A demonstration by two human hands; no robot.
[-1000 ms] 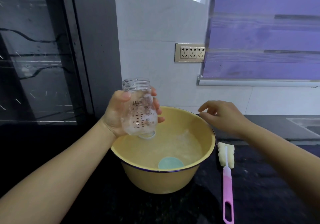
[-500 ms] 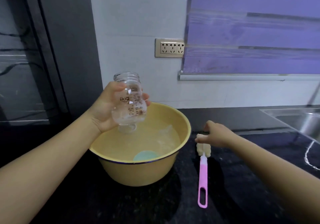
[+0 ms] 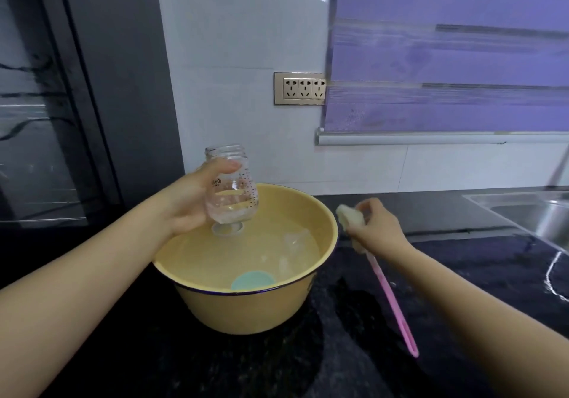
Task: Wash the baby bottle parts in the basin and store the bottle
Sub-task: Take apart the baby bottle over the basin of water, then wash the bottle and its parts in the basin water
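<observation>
Baby bottle parts soak in a yellow basin [image 3: 246,311] on the dark table [image 3: 308,367] right in front of us: a teal cap [image 3: 252,279] under the water by the near rim, a clear piece [image 3: 297,239] further in, and a white ring [image 3: 227,229] at the far side. Just above that ring our left hand [image 3: 187,203] grips the bottle [image 3: 232,188], fingers curled round its clear body, mouth up, a little water in its base.

Right of the basin, our right hand [image 3: 378,228] holds the brush [image 3: 389,296], fingers closed just below its pale sponge head [image 3: 348,216], the pink handle slanting down toward us. That is the change: half a second ago the brush lay flat on the table, the hand only coming down on its head. The bottle has stayed over the basin. We judge that scrubbing the bottle's inside comes next, with the other parts and the storing still ahead.

Beyond lie a steel sink [image 3: 538,213] at far right, then a white wall with a socket strip [image 3: 300,88] and a purple blind [image 3: 446,59].
</observation>
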